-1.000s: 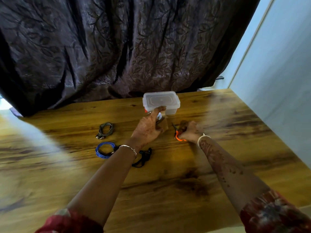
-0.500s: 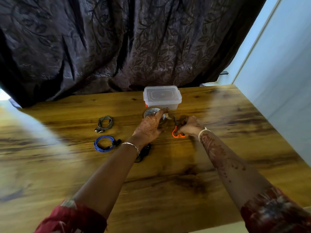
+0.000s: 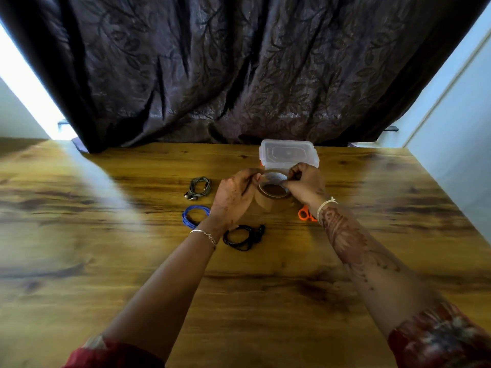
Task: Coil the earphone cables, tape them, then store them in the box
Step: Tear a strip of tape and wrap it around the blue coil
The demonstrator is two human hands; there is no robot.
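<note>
Released from the right hand (image 3: 305, 185), the orange scissors (image 3: 305, 214) are now left on the wooden table (image 3: 106, 261), and the clear tape roll (image 3: 273, 186) has been raised off the wood and is held between both hands. From this it is judged that a tape end is being sought and that taping is about to start.

Left of centre, three coiled earphone cables are seen lying apart: grey (image 3: 198, 187), blue (image 3: 195, 215) and, nearer the lower middle, black (image 3: 243, 236); whether any is taped cannot be told. The left hand (image 3: 233, 201) is curled on the roll's left rim. The right hand's thumb and fingertips are pinched together at its upper right rim. Just behind the roll, the lidded plastic box (image 3: 288, 154) is kept shut.

Wide bare wood is offered at the left and the lower middle. The far edge is closed by the curtain (image 3: 239, 75), and the right edge by the wall (image 3: 465, 134).
</note>
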